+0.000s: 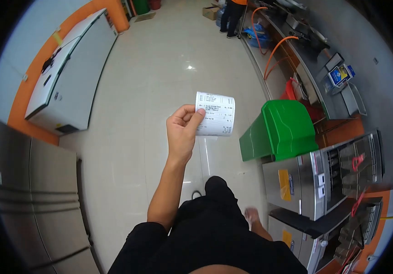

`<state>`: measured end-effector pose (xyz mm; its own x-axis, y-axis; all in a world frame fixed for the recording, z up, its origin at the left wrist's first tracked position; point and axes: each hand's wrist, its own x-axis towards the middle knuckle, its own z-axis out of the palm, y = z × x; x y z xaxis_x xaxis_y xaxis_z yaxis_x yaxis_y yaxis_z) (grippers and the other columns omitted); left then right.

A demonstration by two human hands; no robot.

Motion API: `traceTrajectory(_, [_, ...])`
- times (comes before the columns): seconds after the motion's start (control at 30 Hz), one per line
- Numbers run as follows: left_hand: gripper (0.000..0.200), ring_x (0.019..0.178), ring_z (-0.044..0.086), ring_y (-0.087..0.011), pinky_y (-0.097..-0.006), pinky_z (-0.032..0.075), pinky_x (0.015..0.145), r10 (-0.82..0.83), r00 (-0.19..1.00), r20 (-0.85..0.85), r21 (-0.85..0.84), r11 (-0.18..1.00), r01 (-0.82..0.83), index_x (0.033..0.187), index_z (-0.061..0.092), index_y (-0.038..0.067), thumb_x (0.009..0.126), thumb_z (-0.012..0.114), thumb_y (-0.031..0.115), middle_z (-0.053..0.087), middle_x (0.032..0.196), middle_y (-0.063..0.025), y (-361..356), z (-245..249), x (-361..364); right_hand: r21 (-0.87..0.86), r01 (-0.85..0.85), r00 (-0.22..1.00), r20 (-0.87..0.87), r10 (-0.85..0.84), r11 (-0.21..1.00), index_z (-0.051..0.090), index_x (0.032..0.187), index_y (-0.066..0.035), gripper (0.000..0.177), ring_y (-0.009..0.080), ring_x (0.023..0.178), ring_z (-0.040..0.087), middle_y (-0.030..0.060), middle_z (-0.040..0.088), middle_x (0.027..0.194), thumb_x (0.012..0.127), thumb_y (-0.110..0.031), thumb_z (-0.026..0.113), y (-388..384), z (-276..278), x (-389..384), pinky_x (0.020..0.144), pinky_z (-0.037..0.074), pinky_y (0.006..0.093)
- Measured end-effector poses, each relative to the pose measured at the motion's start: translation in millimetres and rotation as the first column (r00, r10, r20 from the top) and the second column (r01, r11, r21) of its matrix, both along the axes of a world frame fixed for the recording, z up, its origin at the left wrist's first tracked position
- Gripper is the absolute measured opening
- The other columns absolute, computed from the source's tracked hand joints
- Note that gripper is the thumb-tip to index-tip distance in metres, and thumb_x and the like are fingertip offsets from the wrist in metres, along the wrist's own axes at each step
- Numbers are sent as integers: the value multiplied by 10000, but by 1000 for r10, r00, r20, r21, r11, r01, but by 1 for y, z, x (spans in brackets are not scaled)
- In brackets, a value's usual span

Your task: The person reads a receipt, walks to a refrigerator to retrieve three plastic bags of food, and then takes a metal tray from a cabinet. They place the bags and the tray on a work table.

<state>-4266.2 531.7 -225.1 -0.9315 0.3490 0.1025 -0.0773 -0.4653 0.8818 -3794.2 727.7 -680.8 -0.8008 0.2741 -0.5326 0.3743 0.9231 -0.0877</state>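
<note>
A printed paper receipt (215,116) is pinched between the thumb and curled fingers of my left hand (183,125), held up in front of me over the tiled floor. Its lower edge curls slightly, and the print is too small to read in full. Low at my right side hangs my right hand (252,214), smeared by motion, so its fingers cannot be made out. It is nearest to the steel fryer units on the right.
A green lidded bin (288,130) stands ahead on the right, beside steel fryers (292,182). Along the right wall runs a steel counter (292,50) with orange hoses. A chest freezer (75,73) and steel cabinet (52,192) line the left. A person (233,16) stands far ahead.
</note>
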Motion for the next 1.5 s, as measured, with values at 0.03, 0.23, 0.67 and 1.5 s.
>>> traceTrajectory(0.03, [127, 757, 637, -94, -242, 491, 721, -14, 1000, -4, 0, 1000, 14, 961, 656, -31, 908, 645, 84, 708, 855, -88, 20, -1, -37, 91, -40, 995, 95, 32, 995, 669, 856, -117, 151, 236, 742, 638, 87, 654, 805, 855, -187, 535, -7, -3, 15, 638, 509, 383])
traceTrajectory(0.23, [125, 756, 643, -100, -237, 500, 719, -71, 997, -40, 23, 997, 72, 967, 656, -39, 909, 640, 71, 707, 864, -93, 143, -13, -246, -71, 178, 983, 63, -174, 981, 692, 775, -121, 176, 250, 900, 657, 92, 686, 859, 848, -227, 573, 19, -78, -72, 707, 514, 421])
traceTrajectory(0.67, [125, 761, 648, -105, -238, 506, 713, -157, 985, -71, 10, 987, 158, 957, 656, -42, 911, 642, 74, 710, 876, -103, 372, -15, -650, -761, 484, 397, -249, -883, 432, 647, 968, -51, 225, 115, 598, 571, 31, 615, 705, 930, -260, 572, 388, 93, -923, 523, 463, 269])
traceTrajectory(1.5, [126, 742, 648, -88, -212, 492, 689, -478, 874, -82, 65, 873, 484, 970, 641, -42, 917, 643, 72, 712, 870, -104, 976, -34, -1233, 35, 333, 943, -18, -333, 942, 705, 814, -97, 180, 325, 805, 683, 136, 698, 829, 810, -236, 590, 711, -180, -1184, 675, 521, 479])
